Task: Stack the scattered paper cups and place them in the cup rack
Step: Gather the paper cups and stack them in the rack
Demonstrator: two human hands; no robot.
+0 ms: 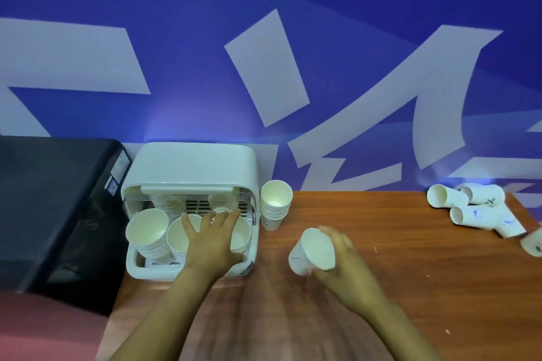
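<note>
White paper cup (312,249) sat tilted in your right hand (349,266), its mouth turned toward the camera; your fingers (337,239) curled round its far side and your palm took its base. Motion blur hid exactly how each finger lay. Your left hand (209,239) reached into the cup rack (193,164), fingers spread and resting across the rims of the front stacks (148,231). Whether they pressed or only touched, I could not tell.

Step in hand, as I judged it: you were bringing a single cup in to be nested while the other hand steadied the stacks in the rack.

A short loose stack (275,203) stood upright on the wooden worktop (381,272), just right of the rack and beyond your right fingers. Scattered cups (475,208) lay on their sides well off to the right.

Next move probably called for righting the held cup, mouth up, and dropping it squarely into a stack. Thin paper walls would likely dent under a hard squeeze.
</note>
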